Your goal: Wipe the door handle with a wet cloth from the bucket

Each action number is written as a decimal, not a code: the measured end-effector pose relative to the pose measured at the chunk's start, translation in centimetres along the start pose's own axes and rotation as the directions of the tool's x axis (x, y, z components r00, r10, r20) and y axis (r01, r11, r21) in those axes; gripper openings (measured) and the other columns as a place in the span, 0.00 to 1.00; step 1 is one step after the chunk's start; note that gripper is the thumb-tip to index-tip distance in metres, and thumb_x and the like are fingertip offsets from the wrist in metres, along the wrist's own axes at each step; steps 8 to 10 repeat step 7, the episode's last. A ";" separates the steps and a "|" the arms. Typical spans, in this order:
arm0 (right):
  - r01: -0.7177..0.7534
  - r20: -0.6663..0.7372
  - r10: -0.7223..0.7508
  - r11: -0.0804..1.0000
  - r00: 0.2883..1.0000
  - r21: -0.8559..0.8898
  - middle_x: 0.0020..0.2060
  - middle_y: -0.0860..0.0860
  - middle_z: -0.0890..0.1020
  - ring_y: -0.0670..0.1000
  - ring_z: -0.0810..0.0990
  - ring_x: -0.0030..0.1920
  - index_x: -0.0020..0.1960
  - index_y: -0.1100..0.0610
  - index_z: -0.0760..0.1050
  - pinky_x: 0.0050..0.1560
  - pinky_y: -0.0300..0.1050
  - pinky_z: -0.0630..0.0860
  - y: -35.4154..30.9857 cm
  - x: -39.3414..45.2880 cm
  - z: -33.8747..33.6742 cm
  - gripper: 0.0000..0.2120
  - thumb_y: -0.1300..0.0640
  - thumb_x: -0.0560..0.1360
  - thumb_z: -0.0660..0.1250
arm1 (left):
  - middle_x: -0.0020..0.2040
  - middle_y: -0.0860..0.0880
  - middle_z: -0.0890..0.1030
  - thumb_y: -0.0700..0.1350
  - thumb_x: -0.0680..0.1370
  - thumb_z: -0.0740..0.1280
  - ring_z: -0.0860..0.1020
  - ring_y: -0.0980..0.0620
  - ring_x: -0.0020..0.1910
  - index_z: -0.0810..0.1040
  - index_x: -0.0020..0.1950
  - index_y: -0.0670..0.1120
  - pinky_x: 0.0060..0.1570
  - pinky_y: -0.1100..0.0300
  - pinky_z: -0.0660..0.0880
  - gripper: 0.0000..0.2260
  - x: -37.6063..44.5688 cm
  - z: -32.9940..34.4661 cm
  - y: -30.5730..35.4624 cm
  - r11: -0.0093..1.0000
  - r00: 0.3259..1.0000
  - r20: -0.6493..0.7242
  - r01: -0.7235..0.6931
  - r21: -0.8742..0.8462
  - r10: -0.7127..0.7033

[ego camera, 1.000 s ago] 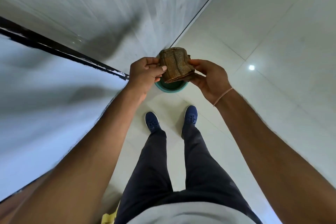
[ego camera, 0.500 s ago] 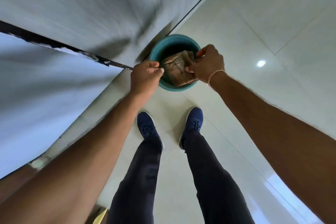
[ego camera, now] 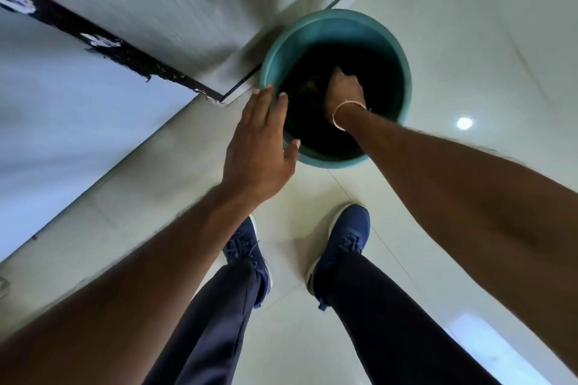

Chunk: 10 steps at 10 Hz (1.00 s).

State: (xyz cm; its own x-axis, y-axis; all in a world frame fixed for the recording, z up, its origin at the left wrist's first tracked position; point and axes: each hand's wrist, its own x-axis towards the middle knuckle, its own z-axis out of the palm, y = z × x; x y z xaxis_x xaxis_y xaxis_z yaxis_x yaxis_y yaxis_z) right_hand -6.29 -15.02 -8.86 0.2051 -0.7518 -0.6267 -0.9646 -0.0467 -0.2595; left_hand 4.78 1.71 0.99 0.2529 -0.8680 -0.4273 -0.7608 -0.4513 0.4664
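A teal bucket (ego camera: 337,19) stands on the floor by the corner of a grey wall, its inside dark. My right hand (ego camera: 344,91) reaches down inside it, closed on the brown cloth (ego camera: 311,87), which shows only as a dim patch just left of the fingers. My left hand (ego camera: 261,147) hovers open over the bucket's near-left rim, fingers spread, holding nothing. The door handle is out of view.
A grey wall (ego camera: 187,3) with a black edge strip (ego camera: 125,55) runs along the left, ending at a corner beside the bucket. My two blue shoes (ego camera: 345,239) stand on the glossy pale tiled floor (ego camera: 469,40) just short of the bucket.
I have bent lower toward the bucket. My right hand pushed the cloth from above the rim down into the bucket. My left hand let go of the cloth and opened.
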 end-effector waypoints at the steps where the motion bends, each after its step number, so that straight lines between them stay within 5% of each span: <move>1: -0.021 0.009 0.021 1.000 1.000 -0.014 0.65 0.69 0.79 0.69 0.79 0.67 0.71 0.67 0.71 0.67 0.59 0.75 -0.3 3.2 2.4 0.16 0.63 0.85 0.57 | 0.88 0.44 0.55 0.50 0.84 0.67 0.52 0.43 0.87 0.59 0.86 0.45 0.83 0.47 0.61 0.33 0.1 0.9 -0.9 0.998 0.999 -0.004 -0.053 0.031 0.053; 4: -0.047 0.076 0.050 0.998 0.996 -0.035 0.71 0.69 0.75 0.68 0.74 0.73 0.73 0.72 0.68 0.73 0.55 0.68 0.7 5.6 4.3 0.18 0.67 0.86 0.52 | 0.88 0.45 0.55 0.50 0.85 0.66 0.51 0.45 0.88 0.58 0.87 0.46 0.80 0.46 0.67 0.32 0.3 1.7 -1.6 0.997 0.997 -0.019 -0.075 -0.004 0.075; 7: 0.080 -0.023 -0.079 0.995 0.997 0.059 0.60 0.61 0.85 0.65 0.82 0.62 0.69 0.54 0.77 0.63 0.53 0.80 -1.4 -4.1 -2.9 0.19 0.56 0.78 0.67 | 0.88 0.46 0.55 0.50 0.84 0.69 0.54 0.44 0.86 0.59 0.86 0.46 0.80 0.43 0.67 0.33 0.4 -3.6 1.7 0.999 0.999 0.040 -0.006 -0.049 0.008; 10: 0.080 -0.023 -0.079 0.995 0.997 0.059 0.60 0.61 0.85 0.65 0.82 0.62 0.69 0.54 0.77 0.63 0.53 0.80 -1.4 -4.1 -2.9 0.19 0.56 0.78 0.67 | 0.88 0.46 0.55 0.50 0.84 0.69 0.54 0.44 0.86 0.59 0.86 0.46 0.80 0.43 0.67 0.33 0.4 -3.6 1.7 0.999 0.999 0.040 -0.006 -0.049 0.008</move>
